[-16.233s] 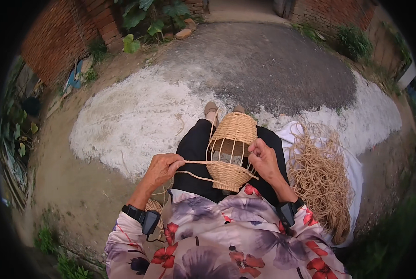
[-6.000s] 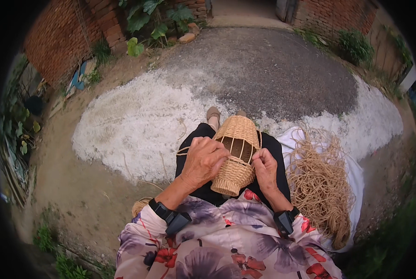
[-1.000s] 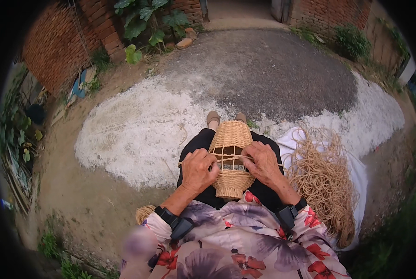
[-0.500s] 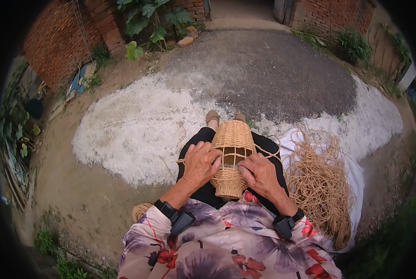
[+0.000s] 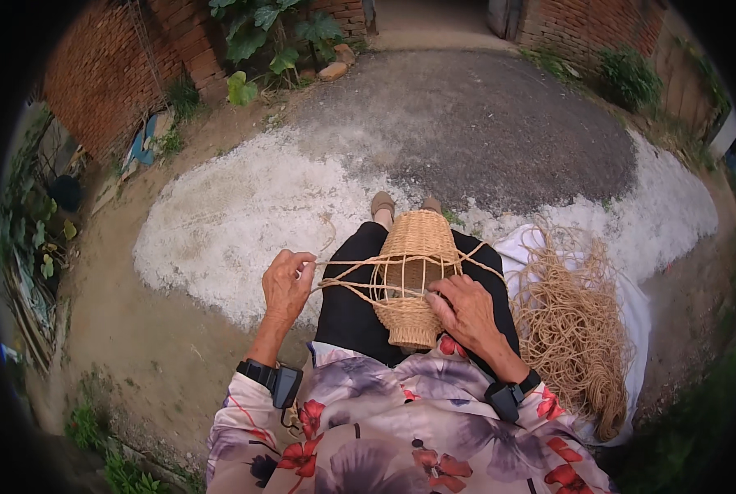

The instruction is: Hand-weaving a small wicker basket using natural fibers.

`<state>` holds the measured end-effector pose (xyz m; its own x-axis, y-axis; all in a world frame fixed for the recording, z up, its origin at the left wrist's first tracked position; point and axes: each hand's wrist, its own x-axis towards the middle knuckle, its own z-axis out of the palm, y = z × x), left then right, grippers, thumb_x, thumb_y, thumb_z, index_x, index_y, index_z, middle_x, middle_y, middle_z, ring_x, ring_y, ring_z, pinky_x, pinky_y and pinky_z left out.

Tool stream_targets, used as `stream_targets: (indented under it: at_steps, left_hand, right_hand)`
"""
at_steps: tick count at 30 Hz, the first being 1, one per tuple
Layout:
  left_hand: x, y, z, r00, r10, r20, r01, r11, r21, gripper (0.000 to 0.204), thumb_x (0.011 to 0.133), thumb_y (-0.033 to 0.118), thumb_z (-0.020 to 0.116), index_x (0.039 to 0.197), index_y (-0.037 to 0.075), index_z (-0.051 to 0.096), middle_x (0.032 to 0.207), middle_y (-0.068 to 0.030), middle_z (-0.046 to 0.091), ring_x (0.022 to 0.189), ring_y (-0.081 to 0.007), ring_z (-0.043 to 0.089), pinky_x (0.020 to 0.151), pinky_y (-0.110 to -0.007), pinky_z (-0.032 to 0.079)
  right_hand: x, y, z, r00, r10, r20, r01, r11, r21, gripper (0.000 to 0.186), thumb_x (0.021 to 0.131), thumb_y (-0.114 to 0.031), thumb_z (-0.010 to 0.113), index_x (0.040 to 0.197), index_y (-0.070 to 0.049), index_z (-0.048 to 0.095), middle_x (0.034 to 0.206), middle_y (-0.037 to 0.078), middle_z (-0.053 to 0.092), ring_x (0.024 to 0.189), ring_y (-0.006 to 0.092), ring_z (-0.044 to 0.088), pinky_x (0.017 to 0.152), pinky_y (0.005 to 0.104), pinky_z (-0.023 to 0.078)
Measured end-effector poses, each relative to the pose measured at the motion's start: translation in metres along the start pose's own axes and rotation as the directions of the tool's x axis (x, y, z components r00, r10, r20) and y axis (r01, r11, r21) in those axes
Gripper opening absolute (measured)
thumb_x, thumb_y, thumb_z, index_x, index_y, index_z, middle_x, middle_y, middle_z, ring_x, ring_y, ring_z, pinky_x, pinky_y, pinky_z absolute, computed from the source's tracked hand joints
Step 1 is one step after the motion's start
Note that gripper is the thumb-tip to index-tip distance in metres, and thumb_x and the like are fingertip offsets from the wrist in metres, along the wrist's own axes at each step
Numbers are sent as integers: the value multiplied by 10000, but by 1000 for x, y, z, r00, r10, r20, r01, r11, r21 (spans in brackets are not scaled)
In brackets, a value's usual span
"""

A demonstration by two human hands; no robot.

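Note:
A tan woven basket (image 5: 418, 235) lies across my lap, its middle left open with bare upright ribs between two woven bands. My left hand (image 5: 287, 286) is out to the left of it, thumb and fingers pinched on a straw-coloured cord (image 5: 347, 263) drawn out from the basket. A second strand runs from the lower band toward the same side. At the right edge of the opening, my right hand (image 5: 464, 309) grips the basket with bent fingers; its fingertips are partly hidden among the ribs.
A large tangled heap of cord (image 5: 569, 329) lies on a white cloth (image 5: 638, 329) to my right. White gravel (image 5: 228, 222) and a dark paved patch (image 5: 499, 123) spread ahead. A brick wall (image 5: 96, 90) and leafy plants (image 5: 281, 37) stand farther off.
My left hand has moved left, away from the basket's opening, pulling cord out taut. My right hand remains at the basket's right side.

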<state>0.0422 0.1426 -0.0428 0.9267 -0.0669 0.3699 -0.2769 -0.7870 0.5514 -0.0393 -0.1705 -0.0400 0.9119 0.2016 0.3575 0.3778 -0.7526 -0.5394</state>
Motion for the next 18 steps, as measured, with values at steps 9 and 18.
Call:
stream_targets:
  at_steps: [9, 18]
  left_hand:
    - [8, 86, 59, 893, 447, 52, -449, 893, 27, 83, 733, 106, 710, 805, 102, 669, 700, -29, 512, 713, -214, 557, 632, -362, 410]
    - [14, 89, 66, 884, 465, 37, -467, 882, 64, 80, 734, 124, 715, 796, 103, 668, 712, -31, 525, 718, -220, 571, 631, -363, 420]
  right_hand:
    - [4, -4, -1, 1000, 7, 23, -8, 1000, 29, 174, 880, -252, 614, 942, -92, 646, 805, 82, 590, 807, 278, 581, 706, 397, 435]
    - [4, -1, 4, 1000, 19, 9, -19, 998, 57, 144, 878, -226, 613, 929, -94, 642, 807, 77, 597, 802, 270, 583, 707, 393, 438]
